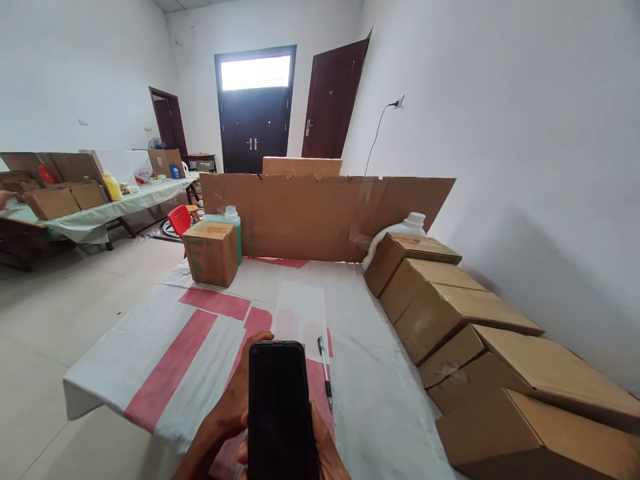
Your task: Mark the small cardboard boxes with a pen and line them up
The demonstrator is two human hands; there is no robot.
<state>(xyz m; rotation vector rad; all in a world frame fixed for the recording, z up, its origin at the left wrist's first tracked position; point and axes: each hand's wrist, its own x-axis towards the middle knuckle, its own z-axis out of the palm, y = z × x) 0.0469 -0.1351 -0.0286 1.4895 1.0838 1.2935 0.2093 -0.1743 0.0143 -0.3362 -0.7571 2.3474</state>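
A black smartphone [280, 410] with a dark screen is upright at the bottom centre. My right hand [327, 443] is wrapped round it, with the thumb along its right edge and fingertips showing at its left edge. My left hand [235, 397] reaches in behind the phone, its upper finger bent over near the phone's top. Most of its fingers are hidden, and a sliver of something brownish shows behind the phone's top right corner. Just right of the phone, a clear pen [325, 373] with a black grip lies on the cloth. Beyond it is a whitish translucent sheet [300, 303].
A red-and-white cloth [165, 360] covers the table. Several cardboard boxes [475, 333] line its right side, with a white jug [413, 223] behind them. At the far left stand a box [213, 253] and a green bottle [235, 230]. A cardboard panel [305, 217] closes the back.
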